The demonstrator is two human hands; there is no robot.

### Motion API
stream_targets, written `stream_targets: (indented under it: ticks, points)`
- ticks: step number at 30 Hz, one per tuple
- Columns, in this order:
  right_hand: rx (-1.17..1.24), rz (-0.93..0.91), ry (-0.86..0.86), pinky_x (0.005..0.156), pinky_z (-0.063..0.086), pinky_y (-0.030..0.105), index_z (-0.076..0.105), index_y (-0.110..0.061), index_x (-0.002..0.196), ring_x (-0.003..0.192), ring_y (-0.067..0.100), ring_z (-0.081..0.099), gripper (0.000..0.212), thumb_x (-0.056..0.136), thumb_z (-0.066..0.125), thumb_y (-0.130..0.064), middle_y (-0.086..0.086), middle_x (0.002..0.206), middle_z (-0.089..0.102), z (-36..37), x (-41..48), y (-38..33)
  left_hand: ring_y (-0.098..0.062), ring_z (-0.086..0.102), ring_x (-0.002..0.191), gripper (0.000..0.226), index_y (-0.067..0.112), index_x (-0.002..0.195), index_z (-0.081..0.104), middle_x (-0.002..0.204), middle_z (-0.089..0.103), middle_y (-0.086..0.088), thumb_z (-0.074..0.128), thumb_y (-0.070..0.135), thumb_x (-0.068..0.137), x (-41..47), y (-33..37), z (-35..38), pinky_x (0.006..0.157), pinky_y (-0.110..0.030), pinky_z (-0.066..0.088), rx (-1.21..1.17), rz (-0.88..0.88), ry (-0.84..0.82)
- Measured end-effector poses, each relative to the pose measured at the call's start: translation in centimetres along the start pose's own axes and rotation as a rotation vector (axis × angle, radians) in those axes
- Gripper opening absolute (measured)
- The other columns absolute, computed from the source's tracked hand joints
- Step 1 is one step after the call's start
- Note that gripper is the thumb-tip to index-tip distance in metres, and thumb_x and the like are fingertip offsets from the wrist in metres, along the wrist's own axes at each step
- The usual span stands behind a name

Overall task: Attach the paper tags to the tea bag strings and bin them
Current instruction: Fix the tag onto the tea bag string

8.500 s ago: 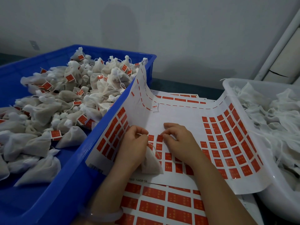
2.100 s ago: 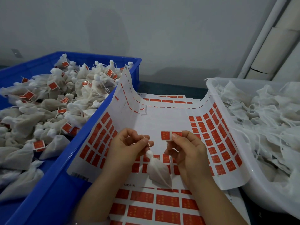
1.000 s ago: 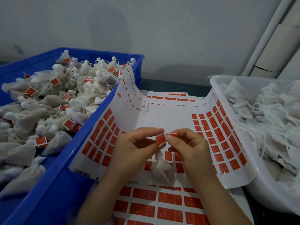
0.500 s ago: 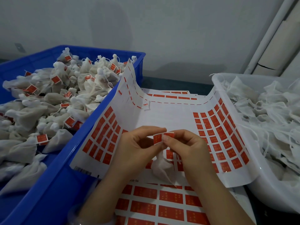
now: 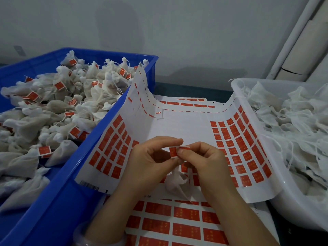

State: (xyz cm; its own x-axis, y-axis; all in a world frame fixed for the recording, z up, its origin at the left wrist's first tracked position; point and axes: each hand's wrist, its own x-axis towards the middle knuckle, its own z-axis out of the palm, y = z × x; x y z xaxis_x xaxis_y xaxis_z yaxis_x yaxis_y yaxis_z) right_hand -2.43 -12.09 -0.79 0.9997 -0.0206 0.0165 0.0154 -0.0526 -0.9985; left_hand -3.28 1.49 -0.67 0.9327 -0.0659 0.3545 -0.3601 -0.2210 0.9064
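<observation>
Pinching one red paper tag (image 5: 173, 152) from both sides, the left hand (image 5: 149, 162) and right hand (image 5: 204, 162) meet above the middle of the sticker sheet (image 5: 177, 125). Thumb and forefinger of each hand close on the tag, which looks partly folded. The tea bag (image 5: 175, 181) lies just below the hands, on the sheet; its string cannot be made out.

The sticker sheet curls up at both sides, its left edge against the blue bin (image 5: 58, 192) and its right edge against the white tub (image 5: 292, 213). Its centre is bare backing, with red tags in rows at either side. A second sheet (image 5: 177, 221) of red tags lies flat beneath, nearer the person.

The blue bin holds a heap of tagged tea bags (image 5: 53, 107). The white tub holds untagged bags (image 5: 292, 118) with loose strings.
</observation>
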Motion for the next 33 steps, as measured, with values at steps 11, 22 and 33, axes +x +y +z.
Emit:
stream_targets:
  ticks: [11, 22, 33]
  points:
    - [-0.02, -0.062, 0.035, 0.059, 0.053, 0.014, 0.067, -0.019, 0.074, 0.071, 0.01, 0.065, 0.006, 0.08, 0.069, -0.017, -0.006, 0.067, 0.068, 0.1, 0.1, 0.1, -0.005, 0.067, 0.085, 0.032, 0.029, 0.101, 0.064, 0.1, 0.067, 0.013, 0.067, 0.025, 0.069, 0.0, 0.0, 0.0, 0.069, -0.014, 0.053, -0.026, -0.006, 0.003]
    - [0.064, -0.112, 0.084, 0.054, 0.048, 0.008, 0.065, -0.024, 0.076, 0.071, 0.0, 0.066, 0.009, 0.076, 0.072, -0.017, -0.015, 0.069, 0.069, 0.2, -0.2, -0.3, -0.006, 0.068, 0.089, 0.052, 0.036, 0.115, 0.053, 0.1, 0.066, 0.02, 0.074, 0.038, 0.068, 0.2, 0.2, -0.3, 0.064, -0.016, 0.053, -0.174, -0.142, 0.02]
    - [0.044, -0.17, -0.009, 0.057, 0.047, 0.007, 0.065, -0.036, 0.086, 0.081, -0.006, 0.064, 0.024, 0.062, 0.061, -0.041, -0.024, 0.086, 0.068, 0.2, -0.4, -0.8, -0.011, 0.07, 0.071, 0.016, 0.024, 0.082, 0.07, 0.075, 0.072, 0.005, 0.062, 0.031, 0.069, 0.3, -0.3, -0.5, 0.061, -0.014, 0.052, -0.226, -0.151, 0.051]
